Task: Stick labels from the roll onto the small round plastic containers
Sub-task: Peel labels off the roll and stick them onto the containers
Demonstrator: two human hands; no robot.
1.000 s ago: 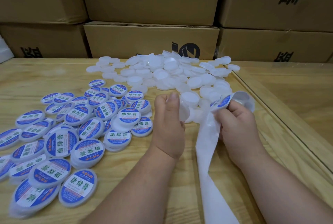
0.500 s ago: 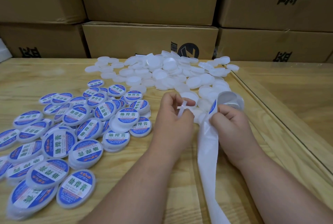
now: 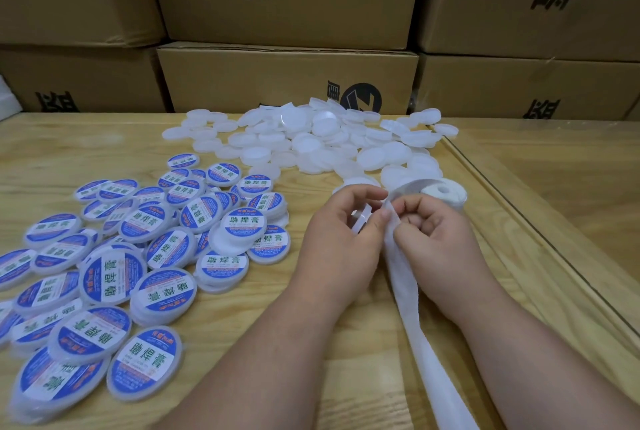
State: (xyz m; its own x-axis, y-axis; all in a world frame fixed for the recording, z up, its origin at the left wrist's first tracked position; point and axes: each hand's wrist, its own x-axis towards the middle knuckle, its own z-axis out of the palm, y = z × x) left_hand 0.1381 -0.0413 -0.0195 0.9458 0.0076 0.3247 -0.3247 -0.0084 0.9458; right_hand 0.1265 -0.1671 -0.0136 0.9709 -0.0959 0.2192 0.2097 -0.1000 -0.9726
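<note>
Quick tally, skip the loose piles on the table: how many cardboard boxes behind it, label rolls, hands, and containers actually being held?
cardboard boxes: 6
label roll: 1
hands, the left hand and the right hand: 2
held container, in the left hand: 1
Total: 10

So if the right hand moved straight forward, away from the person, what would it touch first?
Most likely the label roll, which lies just beyond the right hand; the hand pinches the roll's backing strip. Past it comes the pile of unlabeled white containers. Depth is hard to judge.
</note>
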